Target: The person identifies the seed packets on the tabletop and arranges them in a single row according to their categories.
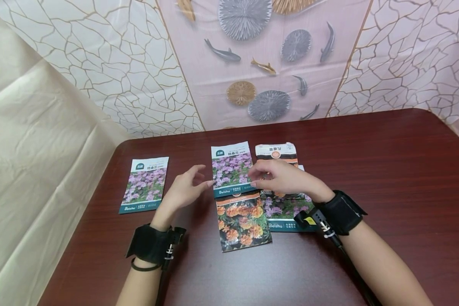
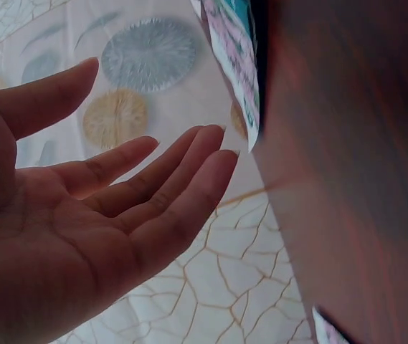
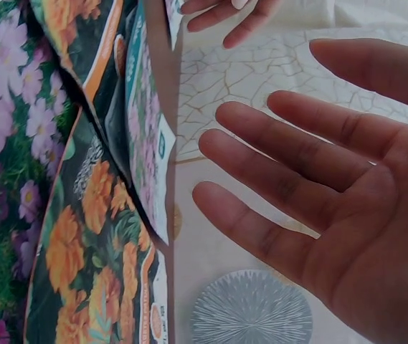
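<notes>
Saw a central glossy rectangular packet (image 1: 232, 168), white and teal with a mauve-flower print, lying on the dark red-brown, wood-look desk (image 1: 386, 178) between two bare hands. Found the left grip (image 1: 183, 189) spread, thumb and relaxed fingers apart, thumb tip close by the packet's left edge. Found the right grip (image 1: 281, 176) spread likewise, with gaps between the relaxed fingers, fingertips at the packet's right edge; could not tell touching from hovering. Noted the same packet's lower edge overlapping the top of a glossy black rectangular packet with orange marigolds (image 1: 245, 223). Noted, partly under the right grip, a second black rectangular packet (image 1: 283, 149), turned upside down, lying over part of a teal-banded mauve-flower packet (image 1: 287, 210). Spotted a matching white-and-teal packet (image 1: 144, 182) well apart at the desk's left side. Saw a black fabric left wristband (image 1: 149, 244) and a black fabric right wristband (image 1: 342, 212). Saw, behind the desk, a white-and-pink cloth backdrop (image 1: 199, 85) printed with gold cracks, fish and round discs, and, to the left, a plain cream cloth (image 1: 34, 148).
</notes>
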`<state>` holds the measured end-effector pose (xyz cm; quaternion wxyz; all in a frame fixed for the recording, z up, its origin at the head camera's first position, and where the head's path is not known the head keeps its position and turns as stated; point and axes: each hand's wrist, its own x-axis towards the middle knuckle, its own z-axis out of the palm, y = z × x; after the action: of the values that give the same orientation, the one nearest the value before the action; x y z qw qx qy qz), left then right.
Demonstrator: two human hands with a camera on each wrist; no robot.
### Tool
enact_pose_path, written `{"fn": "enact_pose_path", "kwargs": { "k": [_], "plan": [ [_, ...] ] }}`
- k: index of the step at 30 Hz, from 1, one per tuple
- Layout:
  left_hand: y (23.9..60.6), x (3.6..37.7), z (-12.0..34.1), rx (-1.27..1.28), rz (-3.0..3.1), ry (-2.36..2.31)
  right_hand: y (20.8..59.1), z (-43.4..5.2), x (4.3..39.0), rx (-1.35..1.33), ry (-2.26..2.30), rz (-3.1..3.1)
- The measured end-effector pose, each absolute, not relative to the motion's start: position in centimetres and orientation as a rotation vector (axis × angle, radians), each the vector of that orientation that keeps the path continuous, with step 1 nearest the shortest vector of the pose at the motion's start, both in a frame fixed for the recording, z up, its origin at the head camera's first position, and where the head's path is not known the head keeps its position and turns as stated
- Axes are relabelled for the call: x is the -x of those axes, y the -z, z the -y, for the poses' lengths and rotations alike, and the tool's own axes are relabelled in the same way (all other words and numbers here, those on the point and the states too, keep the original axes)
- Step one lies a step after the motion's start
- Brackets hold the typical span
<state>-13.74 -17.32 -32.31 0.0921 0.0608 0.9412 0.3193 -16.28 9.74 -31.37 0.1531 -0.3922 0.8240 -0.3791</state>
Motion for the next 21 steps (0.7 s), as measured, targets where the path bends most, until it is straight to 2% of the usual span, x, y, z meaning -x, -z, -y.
{"fn": "enact_pose_path", "kwargs": {
  "k": [21],
  "plan": [
    [33.9,14.3,16.1,-0.119,-2.606,-0.983,33.0,-9.7,16.9,1.119,0.809,-2.261]
  ]
}}
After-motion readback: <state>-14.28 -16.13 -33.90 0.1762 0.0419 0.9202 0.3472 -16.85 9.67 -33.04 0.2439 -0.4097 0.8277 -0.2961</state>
